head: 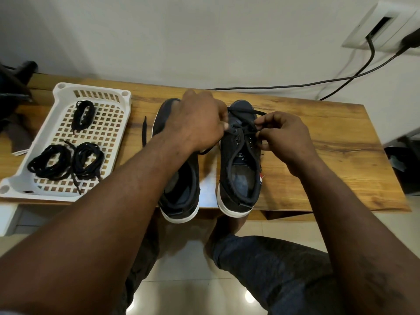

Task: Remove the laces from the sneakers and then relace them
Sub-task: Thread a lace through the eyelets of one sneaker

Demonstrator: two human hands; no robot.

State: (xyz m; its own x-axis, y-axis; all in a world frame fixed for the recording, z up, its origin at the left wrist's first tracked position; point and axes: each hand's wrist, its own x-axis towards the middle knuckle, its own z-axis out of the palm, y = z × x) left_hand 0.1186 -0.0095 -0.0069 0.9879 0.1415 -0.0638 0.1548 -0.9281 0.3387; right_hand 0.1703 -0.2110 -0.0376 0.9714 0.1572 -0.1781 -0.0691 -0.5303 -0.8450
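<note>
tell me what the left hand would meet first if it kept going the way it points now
Probably the lace on the right-side sneaker, which the left hand seems to touch; just beyond is the right hand. Depth is unclear.

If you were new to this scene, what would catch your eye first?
Both hands meet over the wooden table: the left hand and right hand pinch the black lace over the right sneaker, beside the left sneaker. At its left, a white basket holds three coiled lace bundles.

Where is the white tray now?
In the head view, the white tray lies on the left end of the wooden table, left of the left sneaker, holding three black lace bundles.
</note>
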